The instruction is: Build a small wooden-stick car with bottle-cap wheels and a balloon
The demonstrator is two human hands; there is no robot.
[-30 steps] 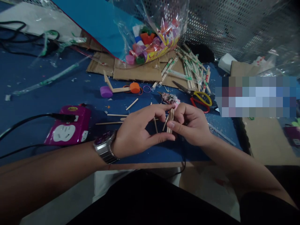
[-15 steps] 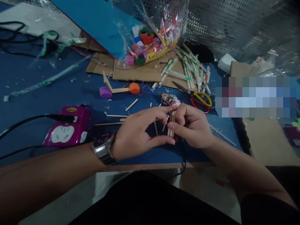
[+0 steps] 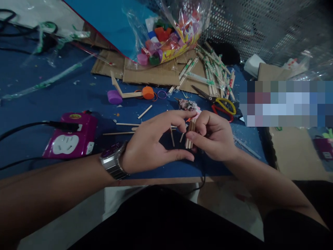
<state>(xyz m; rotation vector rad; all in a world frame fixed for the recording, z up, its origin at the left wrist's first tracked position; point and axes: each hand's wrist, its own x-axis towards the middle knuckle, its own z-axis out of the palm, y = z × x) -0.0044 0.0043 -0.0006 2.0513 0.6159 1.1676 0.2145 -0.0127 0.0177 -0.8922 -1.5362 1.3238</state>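
Head view, the only one. Your right hand [image 3: 217,137] pinches a short bundle of sticks [image 3: 189,143] between thumb and bent forefinger, just above the front part of the blue surface [image 3: 88,80]. Your left hand [image 3: 152,144] is spread in a C around it, thumb below, fingers above; can't tell if a fingertip touches the upper end.

Progress, my read: part-way. Bundle's sticks sit side by side, lower ends roughly level, no cap visible on it. Whether they're stuck together or just squeezed, can't tell.

Looks done: one angled stick piece [image 3: 131,94] lying past your left hand, a purple cap [image 3: 114,97] at its bend and an orange cap [image 3: 148,92] at its other end.

Looks not done: loose sticks [image 3: 145,111] lie apart, unjoined, around and behind your left hand. Wrapped chopsticks [image 3: 213,88] at the back right are unopened. More caps sit in the clear bag [image 3: 174,59]. Scissors [image 3: 212,99] lie beyond your right hand, not in use.
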